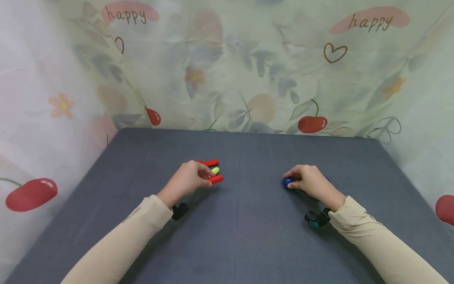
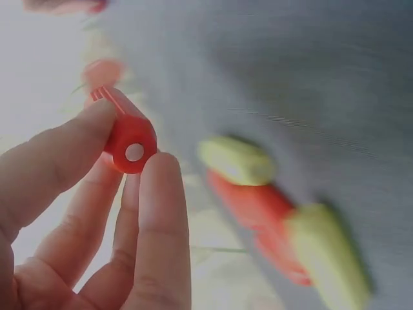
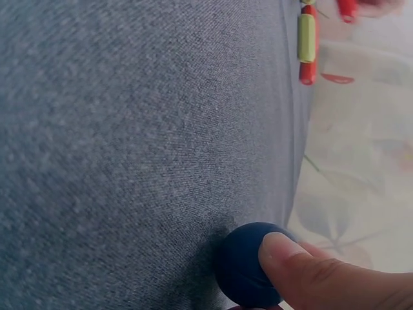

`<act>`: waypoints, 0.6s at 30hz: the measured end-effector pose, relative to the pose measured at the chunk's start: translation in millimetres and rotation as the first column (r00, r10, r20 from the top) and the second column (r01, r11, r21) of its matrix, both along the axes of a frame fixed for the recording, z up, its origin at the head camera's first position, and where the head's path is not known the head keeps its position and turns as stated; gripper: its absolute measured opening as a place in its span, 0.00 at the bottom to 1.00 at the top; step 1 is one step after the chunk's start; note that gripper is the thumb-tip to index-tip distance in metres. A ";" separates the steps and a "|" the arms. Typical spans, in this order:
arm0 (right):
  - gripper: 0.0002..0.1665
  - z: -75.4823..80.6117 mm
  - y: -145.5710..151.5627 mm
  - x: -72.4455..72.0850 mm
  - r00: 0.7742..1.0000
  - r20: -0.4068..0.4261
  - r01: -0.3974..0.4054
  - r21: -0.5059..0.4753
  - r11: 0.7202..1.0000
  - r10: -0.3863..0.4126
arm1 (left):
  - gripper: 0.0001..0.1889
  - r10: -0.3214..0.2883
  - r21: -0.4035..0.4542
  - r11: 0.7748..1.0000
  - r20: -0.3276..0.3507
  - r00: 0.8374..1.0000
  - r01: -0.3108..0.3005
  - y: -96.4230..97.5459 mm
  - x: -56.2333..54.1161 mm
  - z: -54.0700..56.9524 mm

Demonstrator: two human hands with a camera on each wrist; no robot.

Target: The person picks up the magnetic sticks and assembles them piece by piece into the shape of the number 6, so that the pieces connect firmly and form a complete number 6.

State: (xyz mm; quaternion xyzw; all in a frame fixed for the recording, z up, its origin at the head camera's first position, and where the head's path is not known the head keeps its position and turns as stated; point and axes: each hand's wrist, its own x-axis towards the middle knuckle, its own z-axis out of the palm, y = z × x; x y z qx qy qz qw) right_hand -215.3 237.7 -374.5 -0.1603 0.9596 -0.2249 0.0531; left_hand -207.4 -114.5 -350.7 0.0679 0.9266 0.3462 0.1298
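On the grey table [image 1: 248,236], the left hand [image 1: 188,179] pinches a red cap [image 2: 129,139] just beside the red-and-yellow marker [image 1: 214,167], while the right hand [image 1: 310,181], well apart from that marker, grips a blue piece [image 3: 244,265].

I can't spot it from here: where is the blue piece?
In the head view, the blue piece lies right of centre on the grey table, under the right hand.

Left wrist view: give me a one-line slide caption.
Left hand pinches a red pen cap at its fingertips above the grey table, with blurred red and yellow-green pens beyond.
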 end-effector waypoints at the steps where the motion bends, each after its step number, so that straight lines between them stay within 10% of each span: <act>1: 0.15 0.4 0.1 -0.1 1.000 0.001 0.000 -0.001 1.000 0.000 | 0.13 0.001 0.029 1.000 -0.006 1.000 -0.001 2.3 0.6 5.0; 8: 0.15 0.3 2.5 -2.0 1.000 0.007 0.000 -0.016 1.000 0.000 | 0.13 0.004 0.169 0.986 -0.039 0.999 0.003 25.8 -0.7 19.3; 18: 0.15 -1.2 2.4 -2.8 1.000 0.017 0.003 -0.025 1.000 -0.002 | 0.13 0.015 0.324 0.945 0.061 0.998 -0.034 60.0 -14.2 -8.6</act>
